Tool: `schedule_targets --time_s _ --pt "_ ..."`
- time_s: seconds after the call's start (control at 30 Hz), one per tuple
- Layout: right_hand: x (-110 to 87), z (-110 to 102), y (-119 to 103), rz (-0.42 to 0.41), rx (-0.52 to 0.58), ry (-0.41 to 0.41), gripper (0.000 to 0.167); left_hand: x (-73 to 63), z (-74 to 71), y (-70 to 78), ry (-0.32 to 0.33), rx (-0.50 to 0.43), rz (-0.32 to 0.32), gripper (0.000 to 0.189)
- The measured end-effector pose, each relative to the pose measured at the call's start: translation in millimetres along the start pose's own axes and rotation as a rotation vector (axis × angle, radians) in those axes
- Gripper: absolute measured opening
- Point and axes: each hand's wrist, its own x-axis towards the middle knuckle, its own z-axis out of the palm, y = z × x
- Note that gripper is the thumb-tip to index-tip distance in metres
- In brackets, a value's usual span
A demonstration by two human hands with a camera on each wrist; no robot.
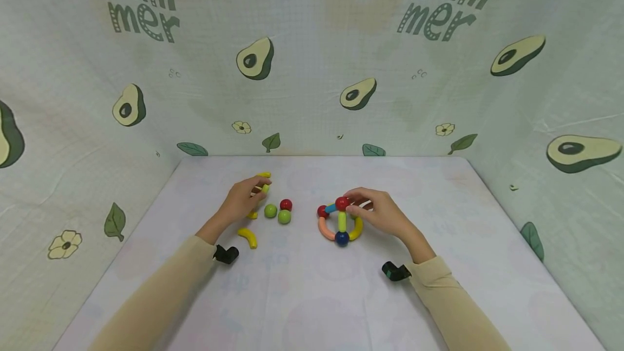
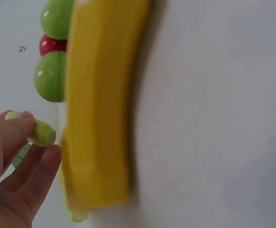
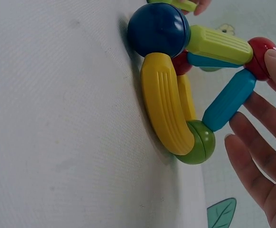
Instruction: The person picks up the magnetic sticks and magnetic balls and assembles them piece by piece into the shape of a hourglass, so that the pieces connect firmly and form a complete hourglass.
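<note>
My left hand (image 1: 240, 199) pinches a short yellow-green magnetic rod (image 2: 43, 133) between thumb and fingers. In the head view it is above the left part of the table, beside loose balls and curved yellow rods. My right hand (image 1: 380, 211) grips the red ball (image 1: 342, 203) on top of a built frame of magnetic rods and balls. Its thumb lies on that ball, and other fingers are at a blue rod (image 3: 229, 99). A dark blue ball (image 3: 157, 29), a green ball (image 3: 200, 142) and curved rods form the frame's base. A straight yellow-green rod (image 3: 221, 45) rises from the blue ball.
Between the hands lie two green balls (image 1: 270, 210) and a red ball (image 1: 286, 205). A curved yellow rod (image 1: 247, 238) rests nearer the left sleeve, with more yellow pieces around the left hand. A patterned cloth (image 1: 312, 58) hangs behind the white table (image 1: 302, 297).
</note>
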Motion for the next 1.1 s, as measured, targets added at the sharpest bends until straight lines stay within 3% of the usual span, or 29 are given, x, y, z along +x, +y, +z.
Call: schedule_targets --time_s 0.17,0.37,0.77,1.1 --pt "0.1 -0.1 -0.4 -0.002 -0.002 0.001 0.029 5.7 -0.8 16.8 0.013 -0.019 0.055 0.036" --pt "0.2 -0.1 -0.5 -0.005 -0.004 0.003 0.029 9.0 4.0 51.0 0.042 -0.108 0.120 0.036" --pt "0.5 1.5 -0.8 0.028 -0.012 0.006 0.030 10.8 36.3 125.2 0.050 -0.257 0.236 0.036" --pt "-0.4 0.5 2.2 -0.013 0.022 0.001 0.029 16.0 59.8 153.3 0.018 -0.336 0.291 0.037"
